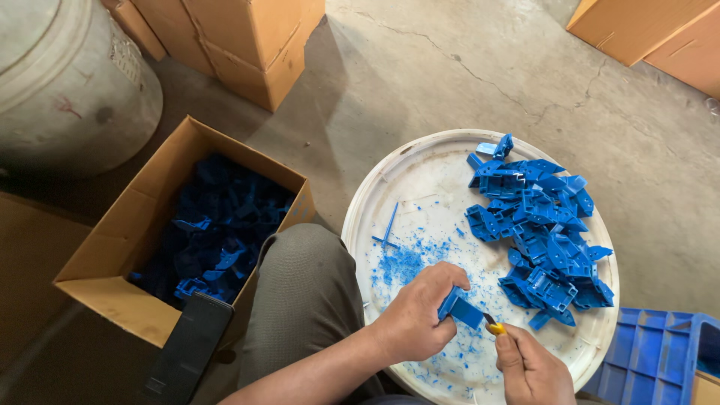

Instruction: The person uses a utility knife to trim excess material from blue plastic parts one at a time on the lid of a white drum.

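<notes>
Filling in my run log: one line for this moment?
left hand: holds blue plastic part | right hand: holds yellow knife at part | round white tray: pile of blue parts

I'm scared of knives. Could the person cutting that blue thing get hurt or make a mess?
Maybe. The right hand works a small yellow-handled knife right beside the left hand gripping the blue plastic part, so a slip might nick a finger. Blue shavings on the white tray could also scatter.
</notes>
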